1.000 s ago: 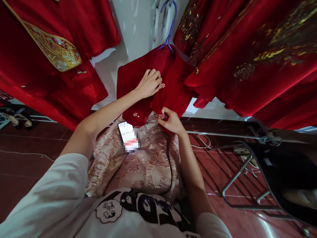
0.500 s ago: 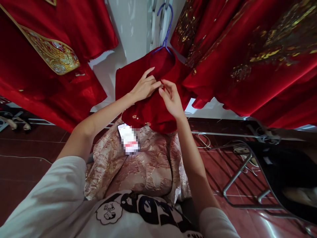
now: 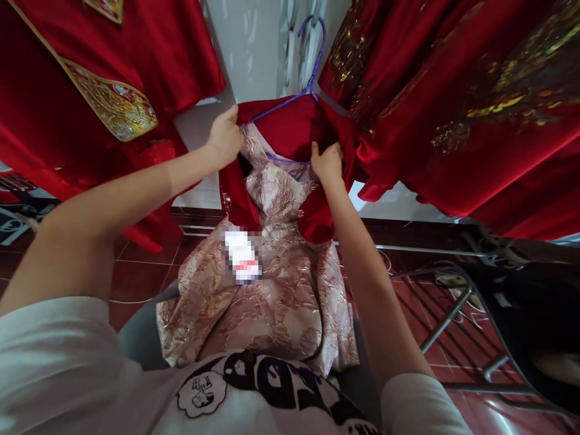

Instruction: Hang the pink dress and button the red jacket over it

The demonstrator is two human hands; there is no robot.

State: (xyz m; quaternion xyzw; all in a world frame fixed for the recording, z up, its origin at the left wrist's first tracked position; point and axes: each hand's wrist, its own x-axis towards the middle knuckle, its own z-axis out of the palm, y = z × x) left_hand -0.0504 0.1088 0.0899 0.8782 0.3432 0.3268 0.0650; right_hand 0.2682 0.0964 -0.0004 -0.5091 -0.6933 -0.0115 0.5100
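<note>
A red jacket (image 3: 290,124) with small jewelled fastenings hangs on a purple hanger (image 3: 312,66), its front spread apart. Between its two sides shows a pink and gold brocade garment (image 3: 281,199), which stretches down over my lap. My left hand (image 3: 226,138) is closed around the jacket's edge near the shoulder on the left. On the opposite side my right hand (image 3: 328,162) grips the other front edge, thumb pointing up. A phone with a lit, blurred-out screen (image 3: 241,257) lies on the brocade, below the jacket's left flap.
Red garments with gold embroidery hang on the left (image 3: 113,103) and right (image 3: 453,121). A black chair with metal legs (image 3: 448,320) stands at the right, near cables on the tiled floor (image 3: 140,278).
Both hands have left the fastening at the jacket's middle and moved apart, up to its two sides. The jacket front has parted, uncovering the upper brocade garment.
</note>
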